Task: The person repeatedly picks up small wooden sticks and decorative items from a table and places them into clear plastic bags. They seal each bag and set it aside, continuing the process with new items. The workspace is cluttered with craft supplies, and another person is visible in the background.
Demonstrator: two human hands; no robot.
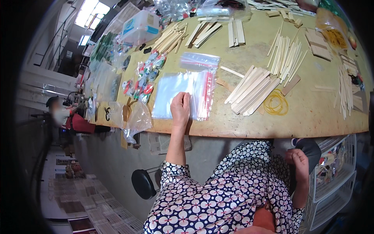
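Observation:
My left hand (180, 107) rests over a stack of clear zip bags (165, 91) with red seal strips along the right side. Its fingers are curled together; whether they pinch a bag's edge cannot be made out. Behind that stack lies a smaller pile of clear zip bags (200, 61). My right hand (299, 161) is off the table, above my lap, with its fingers loosely closed and nothing visible in them. Flat wooden craft sticks (252, 90) lie to the right of the bags, beside a bundle of yellow rubber bands (276, 103).
Small coloured packets (146, 76) lie left of the bags. Thin wooden sticks (287, 56) and wooden strips (236, 33) are farther back. A clear plastic box (140, 26) stands at the far left. White drawers (333, 179) are at my right, a black stool (143, 184) below the table.

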